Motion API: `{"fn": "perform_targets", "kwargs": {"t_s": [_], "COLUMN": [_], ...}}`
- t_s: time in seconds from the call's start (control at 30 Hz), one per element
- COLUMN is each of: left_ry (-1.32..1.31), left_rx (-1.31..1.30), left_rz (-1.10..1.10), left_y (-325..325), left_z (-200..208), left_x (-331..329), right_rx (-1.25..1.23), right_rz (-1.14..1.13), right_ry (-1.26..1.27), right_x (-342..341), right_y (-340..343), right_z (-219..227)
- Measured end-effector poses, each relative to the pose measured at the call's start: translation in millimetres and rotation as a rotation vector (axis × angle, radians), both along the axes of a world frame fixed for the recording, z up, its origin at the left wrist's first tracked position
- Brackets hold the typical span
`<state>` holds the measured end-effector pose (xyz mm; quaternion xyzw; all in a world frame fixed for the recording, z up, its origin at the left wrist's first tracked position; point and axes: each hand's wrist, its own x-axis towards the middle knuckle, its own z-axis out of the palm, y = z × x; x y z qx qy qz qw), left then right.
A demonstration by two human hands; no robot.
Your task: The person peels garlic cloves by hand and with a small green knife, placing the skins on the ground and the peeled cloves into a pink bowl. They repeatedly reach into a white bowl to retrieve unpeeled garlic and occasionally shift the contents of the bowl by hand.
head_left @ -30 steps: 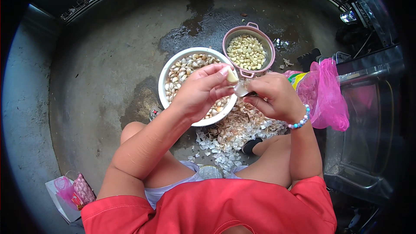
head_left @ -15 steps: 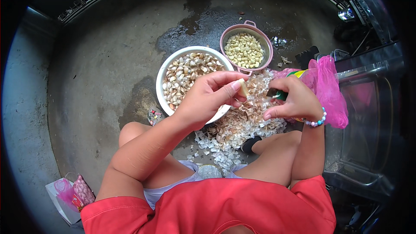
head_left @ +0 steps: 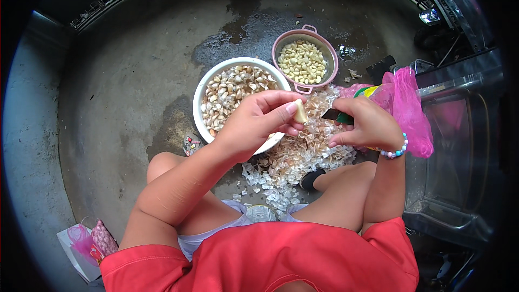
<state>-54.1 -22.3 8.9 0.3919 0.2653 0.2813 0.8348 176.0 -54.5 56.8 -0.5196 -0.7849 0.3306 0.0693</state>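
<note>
Between the thumb and fingers of my left hand (head_left: pixel 268 117) is a pale peeled garlic clove (head_left: pixel 300 112), held up over the right rim of a white basin (head_left: pixel 201 84). Unpeeled garlic cloves (head_left: pixel 230 92) fill that basin. My right hand (head_left: pixel 368 124), just right of the clove, is closed around the green handle of a small knife (head_left: pixel 344 118). Its short dark blade points left toward the clove, apart from it. Beyond my hands, a pink colander (head_left: pixel 336 65) with two handles holds peeled garlic cloves (head_left: pixel 303 62).
Garlic skins (head_left: pixel 303 157) lie heaped on the concrete floor (head_left: pixel 124 75) between my legs and under my hands. A pink plastic bag (head_left: pixel 411 113) hangs at the right beside a dark plastic chair (head_left: pixel 448 146). At the lower left stands a white box (head_left: pixel 75 254) with bags.
The knife in my right hand has turned so more of its dark blade shows, pointing left. My left hand holds the clove in almost the same place.
</note>
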Motion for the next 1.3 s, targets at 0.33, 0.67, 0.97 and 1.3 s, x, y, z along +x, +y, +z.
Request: {"fn": "perform_targets", "kwargs": {"t_s": [0.33, 0.67, 0.97, 1.3], "left_ry": [0.105, 0.061, -0.032, 0.518], "left_rx": [0.308, 0.192, -0.106, 0.287], "left_rz": [0.154, 0.225, 0.098, 0.072], "left_y": [-10, -8, 5, 72], "left_z": [3, 3, -2, -50], "left_x": [8, 9, -3, 42], "right_rx": [0.141, 0.366, 0.100, -0.025], "right_rz": [-0.448, -0.467, -0.662, -0.208], "right_ry": [0.701, 0.659, 0.781, -0.388], "right_x": [-48, -67, -52, 21], "right_y": [-8, -4, -3, 10], "right_z": [-24, -35, -36, -63]}}
